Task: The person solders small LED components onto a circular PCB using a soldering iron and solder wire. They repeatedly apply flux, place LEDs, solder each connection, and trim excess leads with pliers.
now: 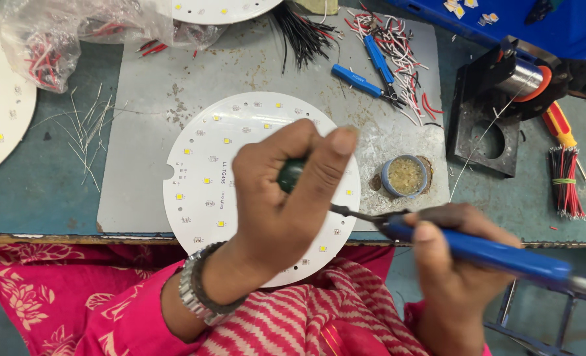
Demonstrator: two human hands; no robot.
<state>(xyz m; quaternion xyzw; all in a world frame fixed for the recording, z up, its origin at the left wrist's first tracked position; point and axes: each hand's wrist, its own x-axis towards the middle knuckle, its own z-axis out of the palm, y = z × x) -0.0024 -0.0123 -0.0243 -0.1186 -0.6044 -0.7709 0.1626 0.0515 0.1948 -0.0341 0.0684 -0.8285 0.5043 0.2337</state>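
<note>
Your left hand (286,198) is clamped on a dark green object (291,175) above the round white board (200,171); just right of the board, your right hand (451,264) grips the blue soldering iron (497,254)

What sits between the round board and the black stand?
In the head view, a small flux tin sits on the grey mat between the round board and black stand.
</note>
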